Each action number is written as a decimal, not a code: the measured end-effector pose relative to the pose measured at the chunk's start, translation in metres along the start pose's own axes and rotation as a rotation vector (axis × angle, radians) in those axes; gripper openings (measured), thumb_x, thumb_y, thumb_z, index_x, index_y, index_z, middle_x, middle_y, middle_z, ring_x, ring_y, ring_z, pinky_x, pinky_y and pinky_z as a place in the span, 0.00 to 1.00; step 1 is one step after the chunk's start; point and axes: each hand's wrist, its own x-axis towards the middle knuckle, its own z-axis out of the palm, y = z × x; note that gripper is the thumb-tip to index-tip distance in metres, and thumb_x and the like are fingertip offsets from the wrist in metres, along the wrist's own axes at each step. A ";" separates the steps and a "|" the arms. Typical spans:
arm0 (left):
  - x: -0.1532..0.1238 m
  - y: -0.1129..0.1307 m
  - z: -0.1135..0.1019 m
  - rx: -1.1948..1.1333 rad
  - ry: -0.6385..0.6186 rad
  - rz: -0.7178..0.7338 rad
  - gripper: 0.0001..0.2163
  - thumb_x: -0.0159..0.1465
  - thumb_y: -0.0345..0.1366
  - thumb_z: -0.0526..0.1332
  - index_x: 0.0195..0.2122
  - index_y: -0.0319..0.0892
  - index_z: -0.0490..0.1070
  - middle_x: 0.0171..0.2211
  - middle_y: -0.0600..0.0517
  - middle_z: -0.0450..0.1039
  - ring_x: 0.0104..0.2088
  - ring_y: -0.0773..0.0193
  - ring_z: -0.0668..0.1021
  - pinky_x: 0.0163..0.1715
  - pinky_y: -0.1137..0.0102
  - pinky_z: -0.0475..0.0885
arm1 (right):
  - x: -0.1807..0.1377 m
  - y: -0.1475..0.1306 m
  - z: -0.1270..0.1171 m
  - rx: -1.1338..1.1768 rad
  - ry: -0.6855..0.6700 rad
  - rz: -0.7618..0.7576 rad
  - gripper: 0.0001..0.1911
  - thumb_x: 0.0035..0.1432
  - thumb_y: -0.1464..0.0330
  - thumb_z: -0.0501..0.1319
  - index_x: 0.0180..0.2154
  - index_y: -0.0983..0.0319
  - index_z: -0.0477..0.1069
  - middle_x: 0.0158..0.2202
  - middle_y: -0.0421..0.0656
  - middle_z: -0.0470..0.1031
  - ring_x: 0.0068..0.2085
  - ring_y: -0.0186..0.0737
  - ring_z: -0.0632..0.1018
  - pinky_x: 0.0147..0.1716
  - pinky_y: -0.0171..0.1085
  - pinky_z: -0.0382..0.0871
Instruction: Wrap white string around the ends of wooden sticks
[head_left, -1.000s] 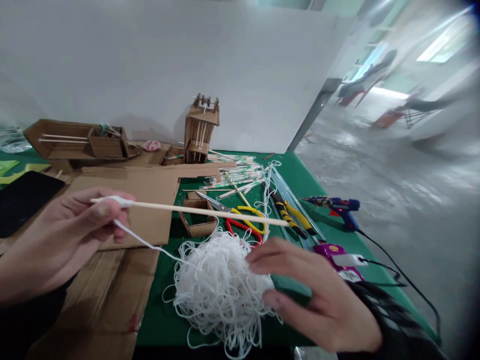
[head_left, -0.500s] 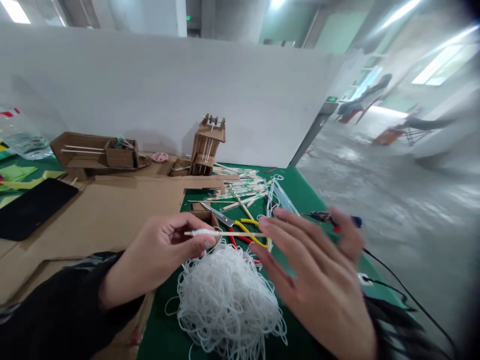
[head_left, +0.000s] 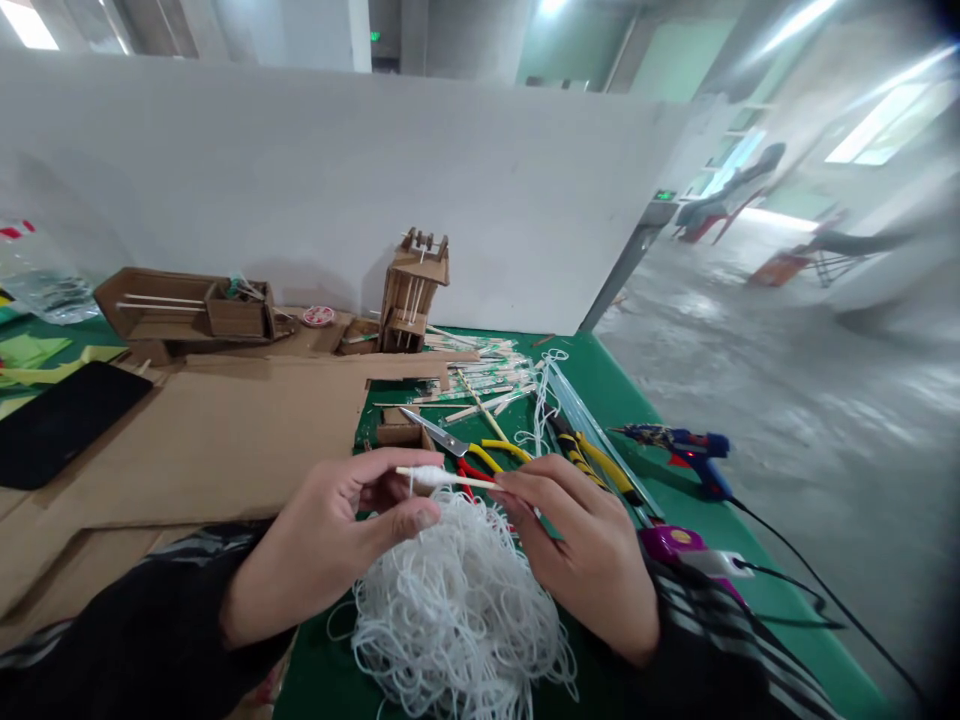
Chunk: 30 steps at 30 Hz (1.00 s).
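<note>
A thin wooden stick [head_left: 457,481] with white string wound round its left end lies level between both hands. My left hand [head_left: 352,535] pinches the wrapped end, thumb below and fingers curled above. My right hand [head_left: 581,545] pinches the stick's other end with its fingertips. Right beneath them a big tangled heap of white string [head_left: 457,610] sits on the green table [head_left: 675,500].
Scissors [head_left: 439,435] and yellow-handled pliers [head_left: 592,460] lie just beyond the hands, with a blue glue gun [head_left: 686,450] and its cable to the right. Flat cardboard sheets [head_left: 217,440], a black phone [head_left: 60,420], a cardboard tower [head_left: 412,290] and a cardboard box model [head_left: 187,305] fill the left and back.
My left hand brought the stick in from the left to over the string heap. My right hand left the heap, rose open, then closed on the stick's far end.
</note>
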 end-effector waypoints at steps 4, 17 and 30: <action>0.000 0.001 0.001 -0.077 -0.025 -0.036 0.18 0.61 0.42 0.66 0.52 0.50 0.72 0.25 0.59 0.70 0.28 0.72 0.74 0.31 0.79 0.70 | -0.001 0.005 0.001 0.005 0.057 0.014 0.04 0.60 0.76 0.61 0.35 0.63 0.72 0.33 0.45 0.73 0.34 0.39 0.74 0.30 0.37 0.69; 0.001 -0.003 0.000 -0.043 -0.015 -0.050 0.14 0.61 0.43 0.66 0.47 0.47 0.77 0.37 0.52 0.81 0.35 0.66 0.79 0.35 0.75 0.75 | 0.000 0.001 0.000 0.143 -0.141 0.083 0.04 0.63 0.72 0.57 0.40 0.62 0.69 0.31 0.42 0.74 0.31 0.37 0.73 0.28 0.36 0.65; -0.002 0.000 -0.002 0.219 -0.035 0.078 0.12 0.66 0.42 0.59 0.43 0.42 0.78 0.35 0.50 0.78 0.36 0.62 0.78 0.37 0.71 0.73 | 0.000 0.009 -0.005 0.200 -0.146 0.076 0.07 0.64 0.74 0.55 0.36 0.63 0.71 0.27 0.41 0.72 0.28 0.34 0.72 0.27 0.34 0.63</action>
